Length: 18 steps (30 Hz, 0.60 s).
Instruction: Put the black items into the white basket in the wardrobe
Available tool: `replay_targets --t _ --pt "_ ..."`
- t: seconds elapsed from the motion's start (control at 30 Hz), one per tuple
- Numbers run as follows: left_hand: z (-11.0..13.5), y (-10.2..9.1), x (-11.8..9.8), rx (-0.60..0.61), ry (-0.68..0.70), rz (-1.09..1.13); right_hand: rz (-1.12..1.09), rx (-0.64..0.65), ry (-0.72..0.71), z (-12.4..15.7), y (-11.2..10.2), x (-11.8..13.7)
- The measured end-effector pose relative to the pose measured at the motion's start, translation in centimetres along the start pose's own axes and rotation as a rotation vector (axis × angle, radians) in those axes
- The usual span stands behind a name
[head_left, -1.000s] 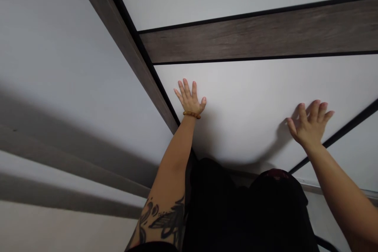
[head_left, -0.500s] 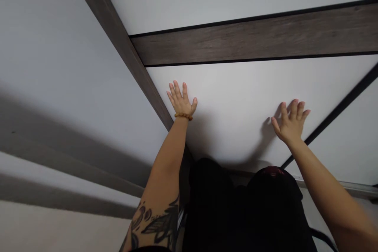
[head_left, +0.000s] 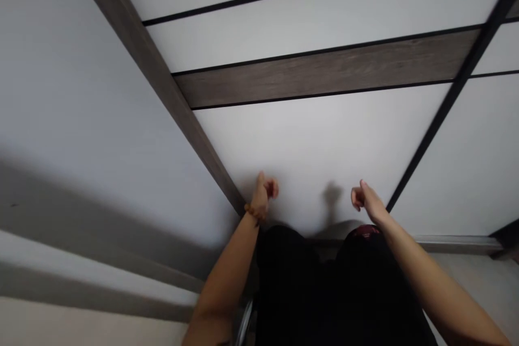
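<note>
My left hand [head_left: 265, 193] is curled into a loose fist low on a white sliding panel [head_left: 308, 146], with a beaded amber bracelet [head_left: 252, 212] on its wrist. My right hand [head_left: 365, 198] is also curled, about 250 pixels to the right, with its fingertips pointing up and left. Neither hand holds anything. Both are slightly blurred, so I cannot tell whether they touch the panel. A dark hand-shaped shadow [head_left: 332, 197] falls on the white surface between them.
A dark wood-grain strip [head_left: 324, 70] crosses the white panels, edged with black trim, and a wood-grain post [head_left: 138, 59] runs diagonally on the left. A black garment [head_left: 324, 292] with a red patch [head_left: 366, 231] fills the bottom middle. A metal rail [head_left: 454, 244] sits low on the right.
Both hands have dropped down the panel and their spread fingers have curled in. The right hand has moved toward the left hand, and the view has tilted.
</note>
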<state>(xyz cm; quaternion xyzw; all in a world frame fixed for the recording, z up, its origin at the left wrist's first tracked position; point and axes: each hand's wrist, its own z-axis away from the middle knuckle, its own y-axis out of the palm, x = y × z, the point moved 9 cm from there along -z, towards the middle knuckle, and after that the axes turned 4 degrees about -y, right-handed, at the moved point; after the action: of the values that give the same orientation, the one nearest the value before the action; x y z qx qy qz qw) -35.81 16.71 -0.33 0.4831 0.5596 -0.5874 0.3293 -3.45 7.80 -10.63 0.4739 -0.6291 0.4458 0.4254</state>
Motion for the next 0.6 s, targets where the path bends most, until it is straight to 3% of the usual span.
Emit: replay_targets --t 0.07,0.13,0.2,0.23,0.33,0.4,0.47,0.53,0.6 --pt "2.9 4.8 4.2 0.331 -0.177 0.155 -0.299 0.239 0.187 2.5 4.4 -3.0" --pt "6.3 8.7 7.5 0.597 -0.312 0.243 -0.458 0.382 0.321 4.9 7.4 -5.0" --pt "8.6 10.7 9.9 0.724 -0.377 0.232 -0.456 0.398 0.386 6.5 8.3 -6.2" --pt "8.9 10.9 10.7 0.711 -0.368 0.183 -0.399 0.355 0.385 6.7 8.0 -6.5" --pt "6.7 8.2 10.6 0.42 -0.222 -0.036 -0.126 0.123 0.279 5.5 4.7 -5.9" --pt "4.2 4.2 8.0 0.104 -0.035 -0.216 0.198 -0.113 0.082 3.7 1.5 -3.2" --pt "2.2 -0.1 4.1 -0.207 0.171 -0.402 0.585 -0.321 -0.178 1.9 -0.4 1.3" --pt "0.7 -4.0 0.4 -0.49 0.326 -0.546 0.879 -0.412 -0.379 0.0 0.0 5.6" --pt "-1.2 -7.0 -1.8 -0.655 0.346 -0.579 1.029 -0.405 -0.483 -2.2 1.2 8.9"
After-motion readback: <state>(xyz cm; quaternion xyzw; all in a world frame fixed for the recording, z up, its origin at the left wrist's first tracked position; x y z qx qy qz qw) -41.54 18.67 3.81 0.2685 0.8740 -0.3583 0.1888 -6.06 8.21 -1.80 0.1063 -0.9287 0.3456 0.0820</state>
